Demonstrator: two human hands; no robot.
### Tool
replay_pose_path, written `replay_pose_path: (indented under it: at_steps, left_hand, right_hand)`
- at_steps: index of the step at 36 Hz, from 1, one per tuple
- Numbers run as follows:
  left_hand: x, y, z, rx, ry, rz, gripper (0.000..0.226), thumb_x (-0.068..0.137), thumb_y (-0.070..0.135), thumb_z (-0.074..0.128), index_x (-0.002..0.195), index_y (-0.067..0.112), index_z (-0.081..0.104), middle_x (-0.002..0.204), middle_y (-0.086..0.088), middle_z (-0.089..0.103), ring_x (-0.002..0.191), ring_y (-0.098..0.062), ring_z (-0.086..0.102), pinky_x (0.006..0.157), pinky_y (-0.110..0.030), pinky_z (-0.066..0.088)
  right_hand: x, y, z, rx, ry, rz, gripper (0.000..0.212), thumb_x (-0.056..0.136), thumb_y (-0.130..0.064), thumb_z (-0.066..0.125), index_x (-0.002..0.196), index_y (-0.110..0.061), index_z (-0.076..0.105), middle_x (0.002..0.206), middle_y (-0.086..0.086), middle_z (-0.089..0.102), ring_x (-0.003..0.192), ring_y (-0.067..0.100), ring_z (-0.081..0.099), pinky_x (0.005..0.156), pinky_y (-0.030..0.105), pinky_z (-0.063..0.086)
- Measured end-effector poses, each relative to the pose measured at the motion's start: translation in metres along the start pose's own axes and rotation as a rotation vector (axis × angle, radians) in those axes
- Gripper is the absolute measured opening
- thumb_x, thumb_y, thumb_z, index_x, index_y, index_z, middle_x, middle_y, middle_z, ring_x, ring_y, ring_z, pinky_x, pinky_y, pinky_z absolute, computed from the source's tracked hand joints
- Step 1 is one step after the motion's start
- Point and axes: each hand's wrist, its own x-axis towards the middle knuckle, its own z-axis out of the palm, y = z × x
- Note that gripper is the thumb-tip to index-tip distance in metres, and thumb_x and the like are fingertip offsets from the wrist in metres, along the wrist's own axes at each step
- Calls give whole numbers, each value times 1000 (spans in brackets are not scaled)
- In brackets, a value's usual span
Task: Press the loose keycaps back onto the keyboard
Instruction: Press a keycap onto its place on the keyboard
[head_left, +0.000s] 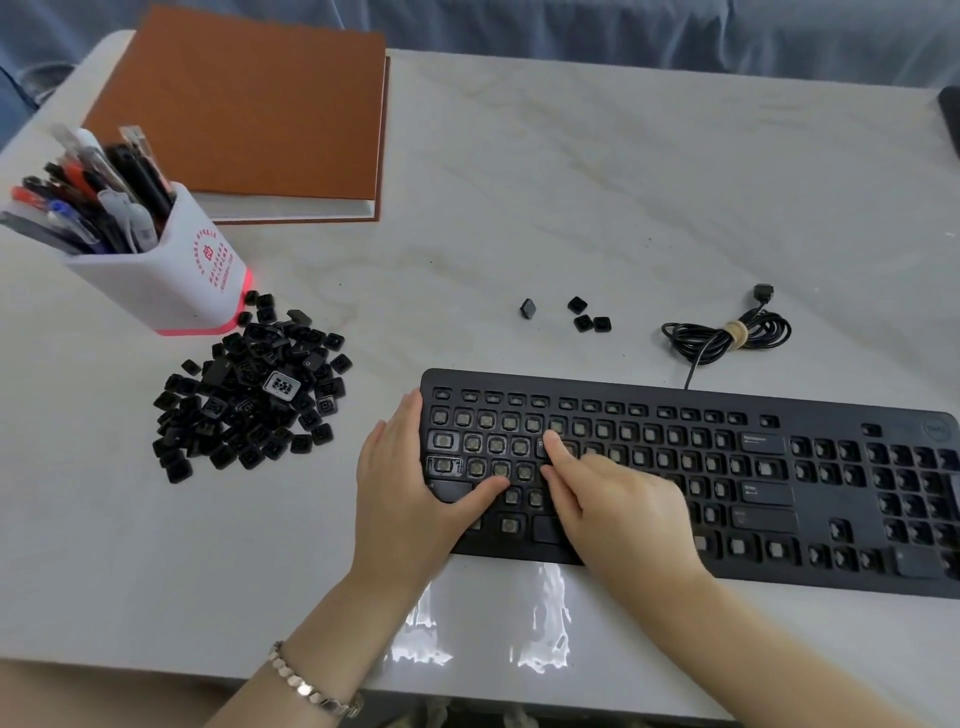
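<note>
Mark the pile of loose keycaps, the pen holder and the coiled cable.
pile of loose keycaps (249, 400): head view, middle of the heap.
pen holder (166, 286): head view, white front wall.
coiled cable (711, 340): head view, bunched strands left of the tie.

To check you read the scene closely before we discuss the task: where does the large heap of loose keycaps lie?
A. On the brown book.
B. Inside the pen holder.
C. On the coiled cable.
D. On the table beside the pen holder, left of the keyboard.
D: the heap of keycaps lies on the table right by the base of the pen holder, left of the keyboard.
</note>
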Motion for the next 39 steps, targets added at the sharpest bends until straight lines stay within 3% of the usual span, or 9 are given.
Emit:
replay_pose_path:
  at_steps: [2,4,8,12,20,23,28,33,39]
  left_hand:
    - [1,2,-1,-10,10,14,81,61,62,61,130,32,32,103,31,42,103,23,33,100,-15,24]
    - [1,3,-1,-18,-4,3,80,61,62,61,130,33,31,104,30,43,103,24,33,103,-28,30]
    - [0,0,-1,8,-47,-61,94,61,65,61,138,16,39,119,4,56,113,-7,43,105,-49,36]
    - [-2,0,-2,17,-54,-87,98,60,62,69,140,14,37,122,3,54,114,-9,41,109,-38,30]
    - [-2,0,-2,18,-72,-90,94,62,61,70,139,19,37,121,7,55,116,-10,44,107,-43,32]
    - [1,2,-5,3,-59,-26,71,63,61,66,124,38,38,108,26,51,105,10,42,97,-28,34]
    - [0,-1,-2,-5,-70,-52,84,65,51,76,136,27,38,119,12,54,114,-5,42,108,-40,31]
    - [0,4,-3,-4,-56,-24,83,60,61,68,131,35,33,103,34,42,97,5,33,95,-19,25]
    - [-2,3,-2,-12,-67,-51,81,58,65,61,128,40,29,98,49,37,95,9,29,93,-22,25]
  right_hand:
    - [-1,2,-1,-67,-31,-29,36,82,-28,44,93,-14,75,40,-5,44,26,17,39,34,14,20]
    - [-2,3,-3,-122,-56,-56,38,82,-28,42,96,-14,75,36,-5,40,23,17,35,36,13,18]
    - [-2,4,-5,-174,-119,-91,36,80,-26,46,100,-12,74,34,-4,37,21,17,34,38,13,18]
    - [0,1,-2,-207,-205,-107,51,51,-20,88,97,-6,73,33,-3,38,20,15,33,41,14,15]
    - [6,5,-5,-118,-220,-108,52,55,-31,87,104,-18,72,37,-2,48,26,17,44,41,13,13]
    - [14,15,-26,181,-377,126,35,91,-41,51,126,-43,53,66,-11,64,62,5,58,58,25,43]
    - [13,37,-39,816,-203,567,33,90,-6,48,95,-31,69,56,-10,46,43,3,36,45,11,31]
    - [10,46,-53,1282,-199,806,52,83,19,27,96,-15,65,82,-3,51,71,8,45,69,18,46]
    - [3,46,-61,1499,-132,882,25,87,11,49,93,-8,64,89,7,64,75,9,67,73,14,54]
